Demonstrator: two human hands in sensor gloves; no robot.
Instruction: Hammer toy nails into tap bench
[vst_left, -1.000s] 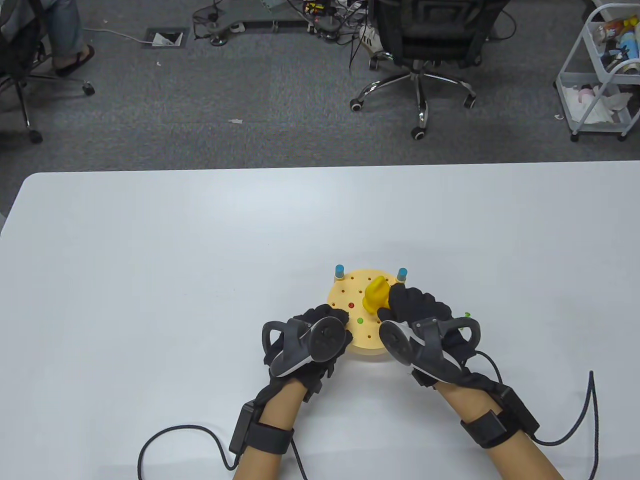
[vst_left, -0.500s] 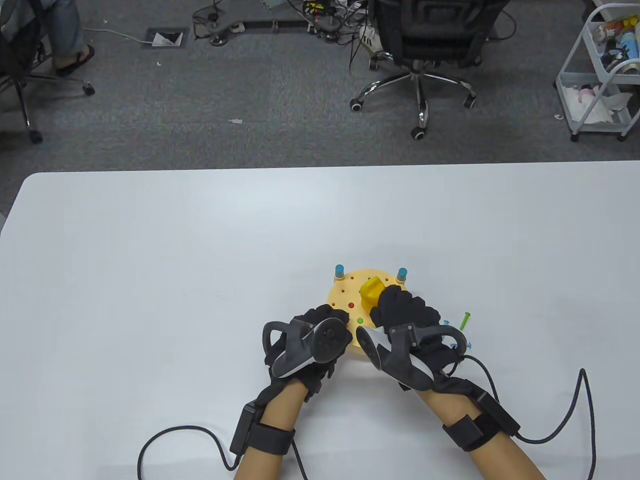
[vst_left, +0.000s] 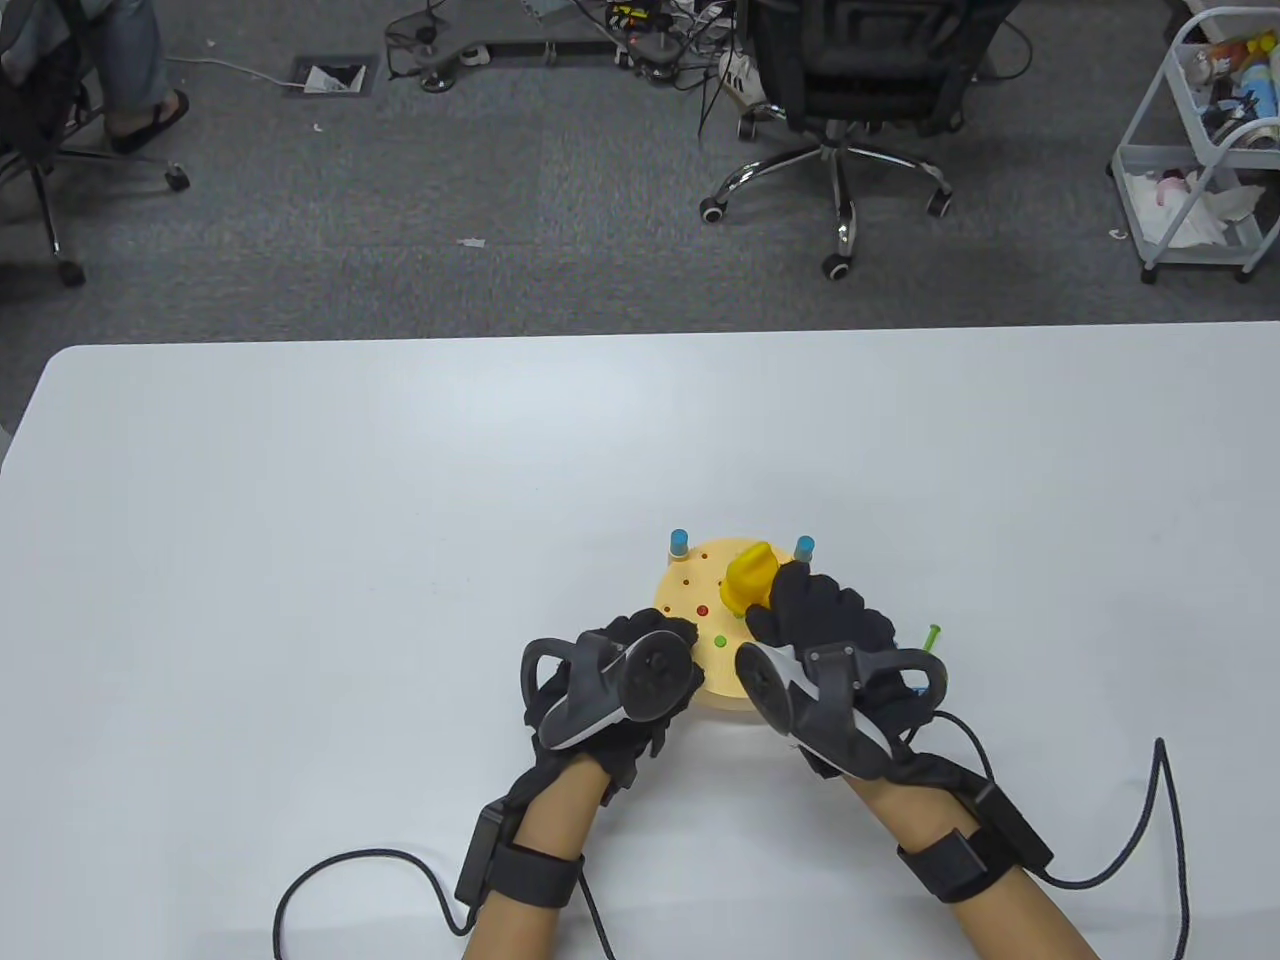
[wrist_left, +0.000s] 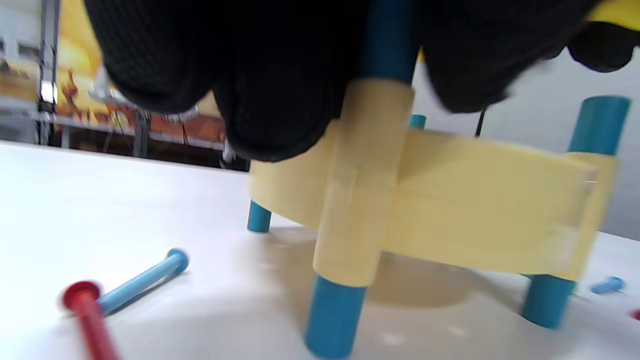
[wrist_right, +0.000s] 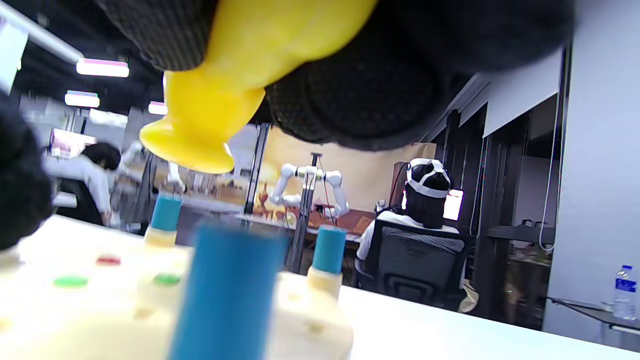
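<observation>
The round cream tap bench on blue legs stands near the table's front middle, with a red nail head and a green nail head set in its top. My right hand grips the yellow toy hammer and holds its head raised over the bench; in the right wrist view the hammer hangs above the bench top. My left hand holds the bench's near-left edge around a blue post, fingers curled on the rim.
A loose green nail lies on the table right of my right hand. A blue nail and a red nail lie under the bench's left side. Glove cables trail off both wrists. Office chairs and a cart stand beyond the table.
My right hand swung the hammer down onto the bench half a second ago and has lifted it again, shifting slightly right. My left hand has stayed on the bench.
</observation>
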